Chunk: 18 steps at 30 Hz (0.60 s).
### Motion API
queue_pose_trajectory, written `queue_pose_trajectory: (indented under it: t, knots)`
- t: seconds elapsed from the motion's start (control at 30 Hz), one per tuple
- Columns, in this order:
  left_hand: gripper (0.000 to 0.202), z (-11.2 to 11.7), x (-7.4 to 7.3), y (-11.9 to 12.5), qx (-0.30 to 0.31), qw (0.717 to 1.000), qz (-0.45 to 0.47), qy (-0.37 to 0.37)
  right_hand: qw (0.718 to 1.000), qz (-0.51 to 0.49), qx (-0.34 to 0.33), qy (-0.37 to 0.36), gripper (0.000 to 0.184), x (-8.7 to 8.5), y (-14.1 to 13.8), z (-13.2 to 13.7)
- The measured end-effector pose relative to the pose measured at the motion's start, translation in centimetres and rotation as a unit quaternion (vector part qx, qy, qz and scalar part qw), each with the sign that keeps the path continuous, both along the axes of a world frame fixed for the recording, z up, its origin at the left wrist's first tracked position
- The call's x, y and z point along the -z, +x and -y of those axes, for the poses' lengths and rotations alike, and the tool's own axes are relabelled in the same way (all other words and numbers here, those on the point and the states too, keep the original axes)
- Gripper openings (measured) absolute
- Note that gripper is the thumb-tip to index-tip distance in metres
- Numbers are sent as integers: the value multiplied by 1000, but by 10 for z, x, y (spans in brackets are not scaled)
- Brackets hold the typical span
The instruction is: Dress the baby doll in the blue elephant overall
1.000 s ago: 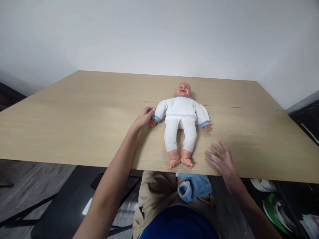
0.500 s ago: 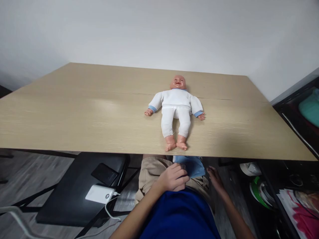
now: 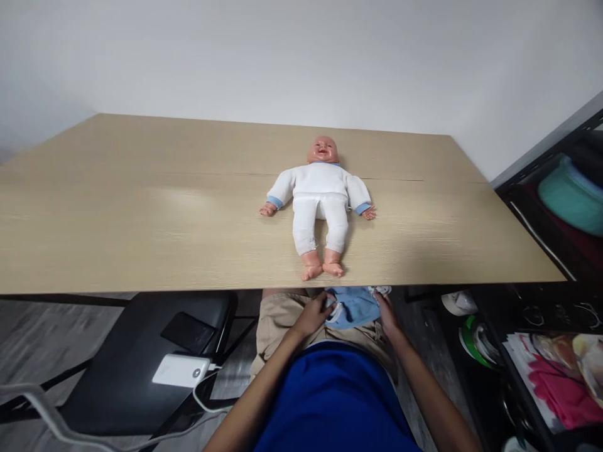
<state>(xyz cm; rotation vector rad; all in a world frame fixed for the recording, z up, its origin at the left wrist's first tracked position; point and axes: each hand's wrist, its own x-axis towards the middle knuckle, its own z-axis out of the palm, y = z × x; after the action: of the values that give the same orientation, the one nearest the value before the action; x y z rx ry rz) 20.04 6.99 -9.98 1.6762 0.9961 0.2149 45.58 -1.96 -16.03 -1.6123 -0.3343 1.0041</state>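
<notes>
A baby doll point(image 3: 321, 194) in a white outfit with blue cuffs lies on its back on the wooden table, feet towards me. Below the table's front edge, over my lap, is a small light-blue garment point(image 3: 354, 307) with white trim; its exact kind I cannot make out. My left hand point(image 3: 313, 316) is closed on its left side, by a white-edged part. On the other side my right hand point(image 3: 386, 314) grips the garment close to its white trim, fingers partly hidden.
The wooden table point(image 3: 141, 251) stretches across in front of me. To the left, a black chair point(image 3: 108, 370) bears a dark phone point(image 3: 188, 333) and a white power bank point(image 3: 181, 370) with a cable. A dark shelf point(image 3: 499, 402) holding assorted items stands on the right.
My right hand has come in from the right and taken hold of the blue garment. My left hand has shifted up to its left side. The view has turned slightly right.
</notes>
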Motion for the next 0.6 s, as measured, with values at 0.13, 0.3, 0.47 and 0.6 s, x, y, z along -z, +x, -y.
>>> queue_pose_trajectory:
  t: [0.13, 0.3, 0.47, 0.6]
  knots:
    - [30, 19, -55, -23, 76, 997, 7, -10, 999, 43, -1, 11, 76, -42, -5, 9]
    - [43, 37, -180, -61, 188, 981, -33, 35, 983, 60, -163, 60, 55, -143, -16, 20]
    - [34, -2, -266, -52, 137, 975, 123, 127, 813, 216, -471, 266, 24, -270, -24, -6]
    - [74, -66, -285, -31, 87, 948, 253, 173, 769, 283, -483, 310, 23, -340, -28, -46]
